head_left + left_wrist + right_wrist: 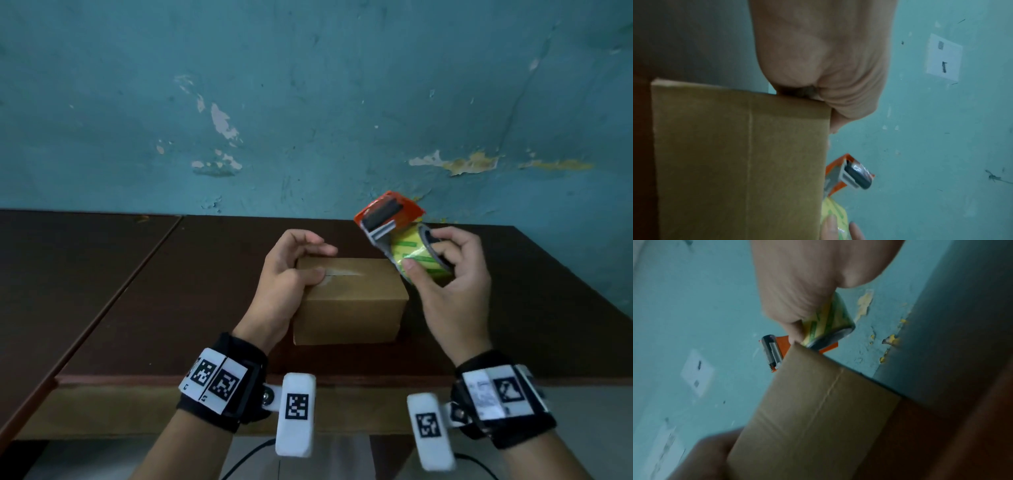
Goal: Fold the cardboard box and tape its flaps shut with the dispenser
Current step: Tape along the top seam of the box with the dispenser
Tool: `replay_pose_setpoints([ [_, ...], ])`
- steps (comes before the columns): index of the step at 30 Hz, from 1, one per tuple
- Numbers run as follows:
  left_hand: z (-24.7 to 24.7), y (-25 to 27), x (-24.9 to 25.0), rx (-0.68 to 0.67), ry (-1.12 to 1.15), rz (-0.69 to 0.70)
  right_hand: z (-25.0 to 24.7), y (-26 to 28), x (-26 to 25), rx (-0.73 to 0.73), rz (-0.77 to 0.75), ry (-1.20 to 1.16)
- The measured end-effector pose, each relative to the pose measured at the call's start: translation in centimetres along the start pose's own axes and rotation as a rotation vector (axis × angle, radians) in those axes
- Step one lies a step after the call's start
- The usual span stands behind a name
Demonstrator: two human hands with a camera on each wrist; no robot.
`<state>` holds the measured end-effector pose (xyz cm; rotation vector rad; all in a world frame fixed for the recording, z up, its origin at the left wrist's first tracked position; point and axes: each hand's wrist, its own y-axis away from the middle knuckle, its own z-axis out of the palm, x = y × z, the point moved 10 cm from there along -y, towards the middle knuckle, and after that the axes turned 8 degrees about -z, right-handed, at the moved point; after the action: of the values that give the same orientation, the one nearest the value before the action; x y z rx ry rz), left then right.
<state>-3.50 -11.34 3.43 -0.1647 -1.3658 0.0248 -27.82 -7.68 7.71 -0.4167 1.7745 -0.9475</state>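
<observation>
A small brown cardboard box point(352, 305) stands on the dark table point(171, 308) with its top flaps folded down and a seam along the middle. My left hand point(291, 270) rests on the box's top left end, thumb on the seam, fingers loosely curled over the far edge. My right hand point(442, 274) holds the tape dispenser point(394, 222) in the air above the box's right end, fingers round the yellow-green tape roll point(418, 255). The orange head and grey roller point up and left. The left wrist view shows the box side point(740, 162) and dispenser point(851, 175); the right wrist view shows the box point(818, 418) and the roll point(828, 321).
A peeling teal wall point(308, 102) rises right behind the table. A second dark tabletop point(51, 274) adjoins on the left. The table's front edge point(342, 380) runs near my wrists, with a cable on the floor below. White wall plates point(943, 56) show in the wrist views.
</observation>
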Motion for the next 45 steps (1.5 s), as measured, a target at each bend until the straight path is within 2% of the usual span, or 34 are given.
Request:
replay_pose_setpoints([
  [3,0.7,0.0,0.3,-0.047,0.037,0.015,0.9,-0.1,-2.0,-0.004,-0.134,0.125],
  [8,0.9,-0.1,0.3,-0.008,0.003,0.051,2.0,-0.4,-3.8,-0.015,-0.283,0.302],
  [12,1.2,0.1,-0.3,0.015,0.023,0.062,3.6,0.1,-4.7,-0.074,-0.369,0.402],
  [16,1.2,0.5,-0.2,-0.013,0.079,0.083,3.8,0.6,-4.8,-0.051,-0.42,0.478],
  [20,1.5,0.9,-0.9,-0.063,0.258,-0.017,4.0,0.9,-5.3,-0.053,-0.502,0.474],
  [25,1.2,0.6,-1.1,0.005,0.234,-0.055,4.2,1.2,-6.5,-0.082,-0.639,0.512],
  [28,1.0,0.5,-1.0,0.043,0.202,-0.019,3.7,1.3,-6.8,-0.025,-0.643,0.557],
  [31,1.0,0.5,-0.5,0.031,0.015,0.073,3.0,1.2,-6.9,0.046,-0.593,0.543],
  [33,1.2,0.5,-0.5,0.009,-0.07,0.097,2.9,1.0,-6.5,0.033,-0.543,0.467],
  [38,1.1,0.2,-0.7,-0.028,-0.122,0.119,3.2,0.1,-4.6,-0.056,-0.421,0.224],
  [41,1.1,0.2,-1.0,-0.002,-0.125,0.111,3.4,-0.2,-4.3,-0.08,-0.39,0.192],
  [45,1.1,0.7,-0.7,0.016,-0.072,0.095,3.5,-0.2,-4.4,-0.091,-0.421,0.185],
])
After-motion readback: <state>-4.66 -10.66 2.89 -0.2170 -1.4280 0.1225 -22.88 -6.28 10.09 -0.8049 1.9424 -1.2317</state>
